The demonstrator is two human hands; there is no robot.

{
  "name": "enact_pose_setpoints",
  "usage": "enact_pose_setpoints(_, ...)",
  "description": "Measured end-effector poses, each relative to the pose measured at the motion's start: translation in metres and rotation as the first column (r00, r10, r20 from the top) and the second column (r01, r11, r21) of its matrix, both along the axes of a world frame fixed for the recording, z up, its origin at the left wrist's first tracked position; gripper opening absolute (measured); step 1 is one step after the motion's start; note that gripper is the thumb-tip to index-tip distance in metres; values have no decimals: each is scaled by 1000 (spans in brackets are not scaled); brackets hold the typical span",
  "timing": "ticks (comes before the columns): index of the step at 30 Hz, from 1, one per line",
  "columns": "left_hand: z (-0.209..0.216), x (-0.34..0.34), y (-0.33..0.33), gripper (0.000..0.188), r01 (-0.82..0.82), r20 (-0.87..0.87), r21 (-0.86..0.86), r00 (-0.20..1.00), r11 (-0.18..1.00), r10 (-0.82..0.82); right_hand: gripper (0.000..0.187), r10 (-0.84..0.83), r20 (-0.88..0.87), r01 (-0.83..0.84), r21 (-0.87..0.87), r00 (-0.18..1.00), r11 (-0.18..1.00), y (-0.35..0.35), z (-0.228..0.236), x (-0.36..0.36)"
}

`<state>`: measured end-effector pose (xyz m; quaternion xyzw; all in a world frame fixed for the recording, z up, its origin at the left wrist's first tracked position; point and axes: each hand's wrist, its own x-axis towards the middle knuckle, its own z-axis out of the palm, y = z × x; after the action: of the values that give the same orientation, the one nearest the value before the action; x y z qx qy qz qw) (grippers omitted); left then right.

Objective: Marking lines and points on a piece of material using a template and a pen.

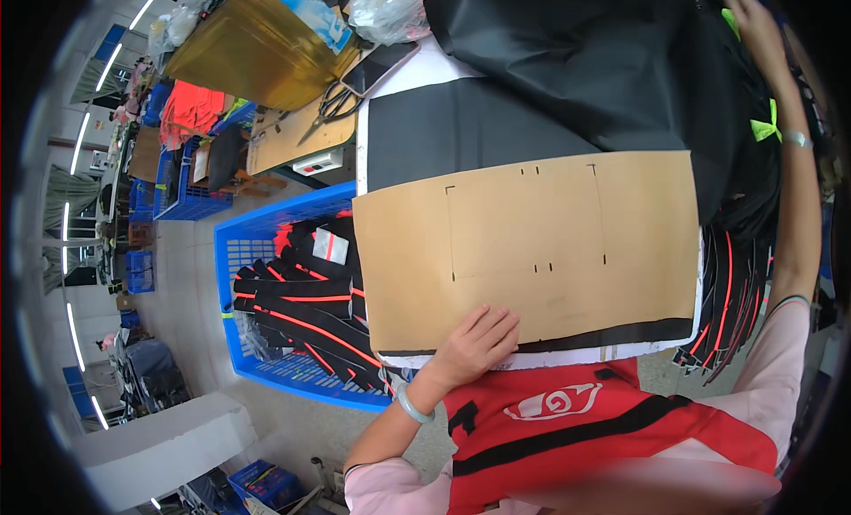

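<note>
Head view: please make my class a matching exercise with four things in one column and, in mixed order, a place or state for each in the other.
Things
1. left hand
2. brown sheet
3. scissors
4. blue basket

Places and states
A. on the wooden tabletop, near the phone
B. holding black strips with bright red stripes
C. laid flat, with fingers on the brown sheet's near edge
D. lying over black material, marked with short dark lines

Right pairs: 1-C, 2-D, 3-A, 4-B
</note>
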<state>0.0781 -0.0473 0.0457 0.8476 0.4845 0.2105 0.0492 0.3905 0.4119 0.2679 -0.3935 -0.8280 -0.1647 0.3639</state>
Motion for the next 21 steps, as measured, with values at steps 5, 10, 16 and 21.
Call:
enact_pose_setpoints(5, -21, 9, -7, 29, 44, 36, -104, 999, 994, -41, 38, 251, 403, -119, -324, 880, 939, -61, -153, -30)
enact_pose_setpoints(10, -22, 13, -4, 32, 45, 131, -135, 991, 990, -27, 41, 86, 433, 141, -466, 897, 874, -38, -223, -21)
enact_pose_setpoints(16, -21, 19, -7, 31, 68, 91, -115, 994, 991, -58, 45, -25, 449, 300, -553, 893, 777, 49, -230, -58)
enact_pose_setpoints(21, -23, 25, -6, 33, 58, 90, -165, 995, 985, -44, 42, -74, 401, 285, -497, 913, 820, 74, -220, -71)
